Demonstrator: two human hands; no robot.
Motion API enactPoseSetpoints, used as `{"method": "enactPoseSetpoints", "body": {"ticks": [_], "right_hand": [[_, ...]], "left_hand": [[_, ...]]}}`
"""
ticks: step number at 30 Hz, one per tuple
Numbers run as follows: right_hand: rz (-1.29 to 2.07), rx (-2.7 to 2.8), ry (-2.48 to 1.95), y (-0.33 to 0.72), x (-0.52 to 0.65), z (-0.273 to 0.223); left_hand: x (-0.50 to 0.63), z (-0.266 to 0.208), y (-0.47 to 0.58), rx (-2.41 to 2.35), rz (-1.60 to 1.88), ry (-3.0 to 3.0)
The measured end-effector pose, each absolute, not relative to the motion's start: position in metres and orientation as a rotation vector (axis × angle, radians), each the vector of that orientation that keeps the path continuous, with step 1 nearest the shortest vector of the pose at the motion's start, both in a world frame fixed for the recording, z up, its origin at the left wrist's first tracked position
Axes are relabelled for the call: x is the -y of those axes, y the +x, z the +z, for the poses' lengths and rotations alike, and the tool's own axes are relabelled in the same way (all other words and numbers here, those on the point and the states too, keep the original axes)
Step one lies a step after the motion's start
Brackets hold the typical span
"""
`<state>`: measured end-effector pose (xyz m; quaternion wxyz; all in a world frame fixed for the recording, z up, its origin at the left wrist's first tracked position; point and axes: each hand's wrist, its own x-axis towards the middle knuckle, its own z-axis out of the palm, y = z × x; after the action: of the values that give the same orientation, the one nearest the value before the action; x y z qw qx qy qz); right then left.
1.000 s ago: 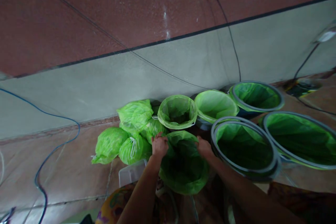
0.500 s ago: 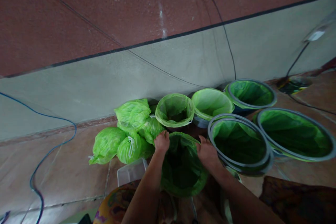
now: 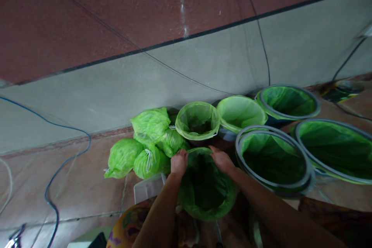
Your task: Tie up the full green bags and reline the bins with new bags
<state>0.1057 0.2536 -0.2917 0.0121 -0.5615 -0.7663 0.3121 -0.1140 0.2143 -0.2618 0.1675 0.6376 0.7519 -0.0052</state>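
Observation:
A bin lined with a green garbage bag [image 3: 206,205] stands directly in front of me, its mouth facing up and its inside dark. At the far left part of its rim, my left hand [image 3: 179,161] is closed on the edge of the bag. My right hand [image 3: 222,159] grips the same edge at the far right, fingers pointing inward along the rim. The bin's outer wall is hidden by the overhanging bag. Just beyond my hands is another lined bin [image 3: 198,138].
Several tied green bags [image 3: 123,157] lie to the left beside a clear plastic container [image 3: 148,189]. More lined bins, including a grey-rimmed one [image 3: 274,182], stand to the right. A blue cable [image 3: 52,180] crosses the tiled floor; a wall [image 3: 116,100] rises behind.
My right hand has moved along the rim toward the far side, closer to my left hand, and its fingers have closed on the edge. The view has shifted slightly.

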Motion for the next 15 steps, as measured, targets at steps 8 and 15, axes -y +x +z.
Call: {"method": "enactPoseSetpoints", "body": {"ticks": [8,15], "right_hand": [[0.919,2.467,-1.885,0.106,-0.249,-0.28],[0.636,2.385,-1.839,0.089,-0.268,-0.26]], "left_hand": [[-0.208,-0.251,-0.124,-1.861,-0.149,2.043],[-0.21,-0.235,-0.133,-1.941,0.028,1.768]]}}
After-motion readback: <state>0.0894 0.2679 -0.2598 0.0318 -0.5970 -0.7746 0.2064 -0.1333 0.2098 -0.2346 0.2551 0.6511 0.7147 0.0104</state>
